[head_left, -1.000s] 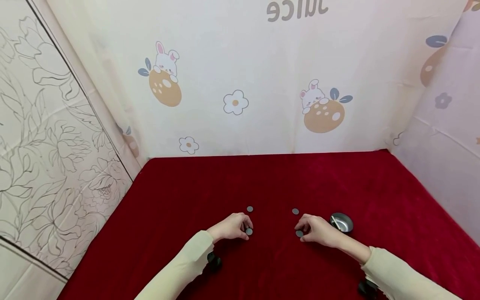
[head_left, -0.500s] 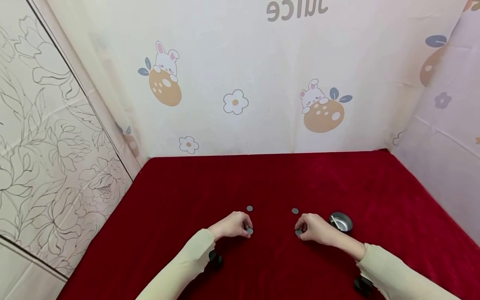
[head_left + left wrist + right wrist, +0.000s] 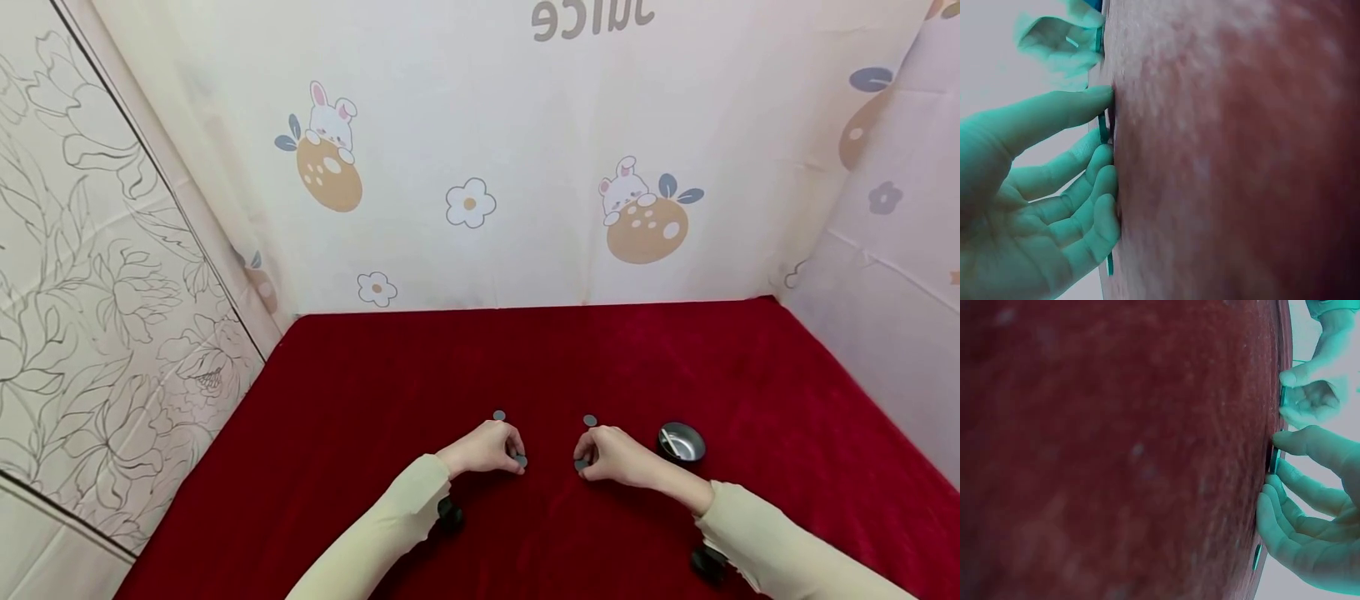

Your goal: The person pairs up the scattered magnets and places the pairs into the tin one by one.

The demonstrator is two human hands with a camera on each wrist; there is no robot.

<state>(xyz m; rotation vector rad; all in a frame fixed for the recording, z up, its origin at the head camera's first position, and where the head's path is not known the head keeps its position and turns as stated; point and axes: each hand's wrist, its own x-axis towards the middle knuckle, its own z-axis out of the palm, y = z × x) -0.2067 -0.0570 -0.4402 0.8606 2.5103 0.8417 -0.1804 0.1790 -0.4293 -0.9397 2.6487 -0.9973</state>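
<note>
My left hand (image 3: 489,447) pinches a small flat grey disc (image 3: 521,461), coin-like, between thumb and fingertips. Facing it across a short gap, my right hand (image 3: 621,458) pinches a similar disc (image 3: 581,465). In the left wrist view the left hand's disc (image 3: 1103,128) stands edge-on, close to the red cloth. The right wrist view shows the right hand's disc (image 3: 1274,460) between thumb and index finger, likewise near the cloth. Two more discs lie flat just beyond the hands, one at the left (image 3: 499,415) and one at the right (image 3: 590,420).
A small dark round bowl (image 3: 682,442) with a thin white stick (image 3: 670,442) in it stands just beyond the right forearm. Red cloth (image 3: 540,358) covers the table. Behind rises a pale printed curtain (image 3: 540,125), with a floral panel (image 3: 112,275) at the left.
Both hands have moved inward with their discs: the left hand to the right, the right hand to the left. The gap between them has narrowed. The two far discs and the bowl stay put.
</note>
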